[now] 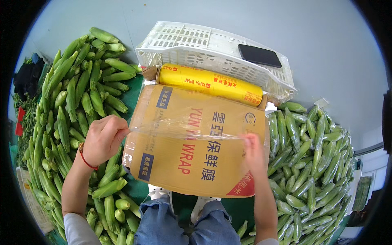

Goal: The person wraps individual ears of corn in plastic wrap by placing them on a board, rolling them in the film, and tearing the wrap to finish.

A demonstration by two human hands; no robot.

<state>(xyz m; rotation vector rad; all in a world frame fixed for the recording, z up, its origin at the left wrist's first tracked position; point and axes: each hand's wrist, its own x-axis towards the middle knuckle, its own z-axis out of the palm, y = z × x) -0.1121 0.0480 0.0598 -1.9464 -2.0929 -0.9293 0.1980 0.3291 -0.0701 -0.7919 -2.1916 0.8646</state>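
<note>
Between my hands a sheet of clear plastic wrap [183,131] is drawn tight over a cardboard box [165,171] that bears printing. My left hand [105,137] pinches the film's left end, just beyond the box's left edge. At the other end my right hand [254,151], blurred, grips the film above the right part of the box. A yellow roll of Yahui plastic wrap [211,84] lies across the far end of the box, and the film spreads out from it. No corn is in either hand.
Unwrapped ears of corn in green husks [70,101] are heaped at left. Film-wrapped ears [306,171] form a pile at right. Beyond the roll stands a white perforated plastic crate [190,36] with a black smartphone [259,55] on it. My shoes [160,193] are under the near edge.
</note>
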